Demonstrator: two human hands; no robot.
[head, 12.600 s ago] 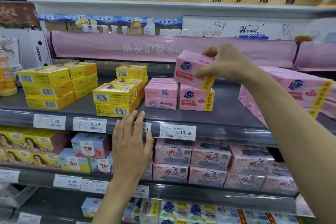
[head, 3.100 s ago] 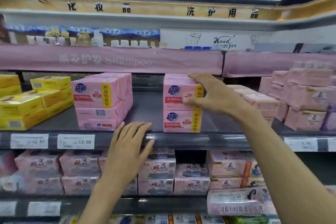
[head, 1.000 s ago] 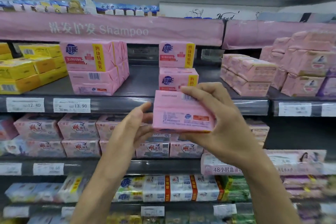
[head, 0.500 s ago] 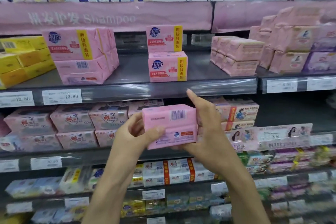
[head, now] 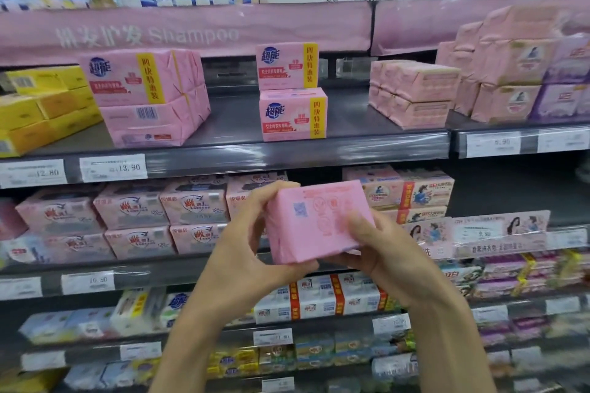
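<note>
A: What sits furthest left?

B: Yellow boxes (head: pixel 38 108), stacked on the upper shelf (head: pixel 236 118). Just beside them is a big pink bundle (head: pixel 143 96), 2 layers high, with a barcode on the lower layer. A price tag (head: pixel 113 167) on the rail below it reads 13.90.

A: And the middle of that shelf?

B: 2 stacked pink packs (head: pixel 292 115) with a blue logo and a yellow stripe stand one on the other near the front edge, apart from the bundle. A pink banner (head: pixel 191 32) with the word Shampoo runs above them.

A: Where is the pack being handled?

B: Lower down, in the air in front of the second shelf (head: pixel 159 274). The held pink pack (head: pixel 316 220) is tilted, with a broad printed face toward the camera. The left hand (head: pixel 245 252) grips its left end, fingers curled over the top corner and thumb under the lower edge. The right hand (head: pixel 380 252) holds the right end, thumb pressed on the face.

A: Does it block anything?

B: It and the hands cover part of the row of pink soap packs (head: pixel 134 210) behind. The wrists cross the white-and-red packs (head: pixel 319 297) on the next shelf down.

A: Further right?

B: Pale pink packs (head: pixel 415 92) are stacked on the upper shelf. Beyond them is a taller pile (head: pixel 517 67), too blurred to read.
</note>
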